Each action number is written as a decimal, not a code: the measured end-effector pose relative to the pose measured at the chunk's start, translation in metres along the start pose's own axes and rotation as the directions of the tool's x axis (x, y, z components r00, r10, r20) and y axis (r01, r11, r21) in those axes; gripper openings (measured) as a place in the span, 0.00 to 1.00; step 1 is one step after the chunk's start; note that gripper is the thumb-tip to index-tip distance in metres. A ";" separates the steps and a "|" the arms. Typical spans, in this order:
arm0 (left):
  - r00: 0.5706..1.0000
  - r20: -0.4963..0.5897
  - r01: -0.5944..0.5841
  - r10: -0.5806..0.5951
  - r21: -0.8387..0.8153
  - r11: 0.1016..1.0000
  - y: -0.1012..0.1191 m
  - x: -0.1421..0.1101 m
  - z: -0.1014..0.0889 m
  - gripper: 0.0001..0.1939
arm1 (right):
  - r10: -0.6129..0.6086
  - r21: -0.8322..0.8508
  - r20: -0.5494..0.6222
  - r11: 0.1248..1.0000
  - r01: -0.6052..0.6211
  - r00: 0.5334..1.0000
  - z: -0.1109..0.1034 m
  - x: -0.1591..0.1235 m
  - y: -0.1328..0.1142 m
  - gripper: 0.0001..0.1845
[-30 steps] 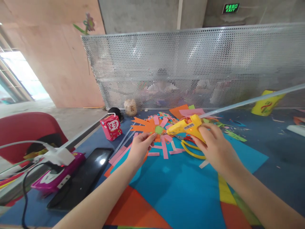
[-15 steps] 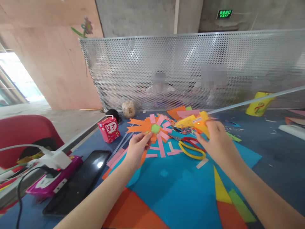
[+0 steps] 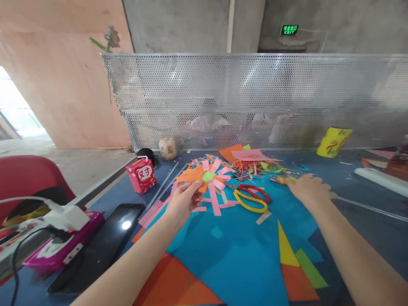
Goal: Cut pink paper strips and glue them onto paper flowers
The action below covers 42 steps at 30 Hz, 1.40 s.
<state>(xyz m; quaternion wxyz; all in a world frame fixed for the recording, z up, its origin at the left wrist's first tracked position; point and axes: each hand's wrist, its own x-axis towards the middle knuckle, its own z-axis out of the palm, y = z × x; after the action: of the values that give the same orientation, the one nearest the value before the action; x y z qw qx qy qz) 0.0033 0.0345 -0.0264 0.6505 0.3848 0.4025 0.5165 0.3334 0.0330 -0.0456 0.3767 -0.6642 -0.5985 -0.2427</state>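
My left hand (image 3: 185, 202) is closed in a pinch on the lower left edge of a paper flower (image 3: 208, 177). The flower has a light green centre with orange and pink strips around it. My right hand (image 3: 310, 188) is at the right, low over the table, closed around a yellow hot glue gun (image 3: 283, 180). Only the gun's front end shows; the hand hides the rest. A long clear glue stick (image 3: 371, 207) runs out to the right behind the hand. Between the hands lie scissors (image 3: 251, 200) with red and yellow handles, beside several pink paper strips (image 3: 215, 204).
Blue paper (image 3: 236, 255) covers the table's middle. Paper scraps (image 3: 255, 168) are heaped behind it. On the left are a red drink box (image 3: 142, 174), a black phone (image 3: 98, 246) and a purple power strip (image 3: 60, 250). A perforated metal screen (image 3: 191, 76) stands behind, a person beyond it.
My right hand has moved right and lowered the glue gun to the table, and the glue stick now slopes down to the right. My left hand still holds the flower in nearly the same place.
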 end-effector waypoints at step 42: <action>0.208 0.722 -0.697 0.660 0.583 -0.418 0.031 -0.033 -0.004 0.26 | -0.271 0.770 0.533 0.549 -0.326 0.802 -0.029 -0.032 -0.124 0.11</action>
<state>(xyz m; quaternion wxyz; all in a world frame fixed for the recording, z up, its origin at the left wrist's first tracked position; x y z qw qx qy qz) -0.0158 0.0081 0.0045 -0.1831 0.8333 0.2532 0.4561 0.2107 -0.0096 -0.0268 0.4407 -0.4534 -0.7144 0.2999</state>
